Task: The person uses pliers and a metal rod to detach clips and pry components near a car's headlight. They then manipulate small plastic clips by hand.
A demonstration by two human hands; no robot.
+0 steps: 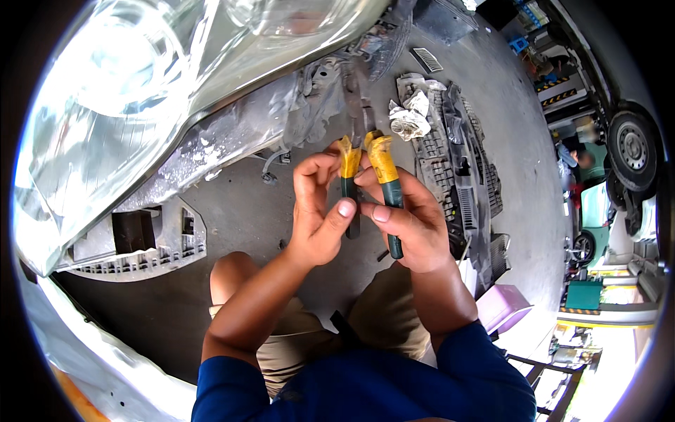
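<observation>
In front of me a pair of pliers (383, 162) points away, its worn grips yellow near the head and dark green toward the ends. My left hand (320, 211) is closed around the left grip, thumb lying along it. The other grip is held by my right hand (415, 225), with the thumb across it. The two handles stand slightly apart. Beyond them the metal head lies against the dark, dirty parts under the car front, and I cannot tell whether its jaws touch anything.
A large car headlight (140, 77) fills the upper left, above a grey bumper piece (155, 246). On the floor to the right lie a long black grille part (457, 162) and a crumpled white cloth (411, 116). A purple bin (503, 307) stands nearer; a wheel (631, 149) shows far right.
</observation>
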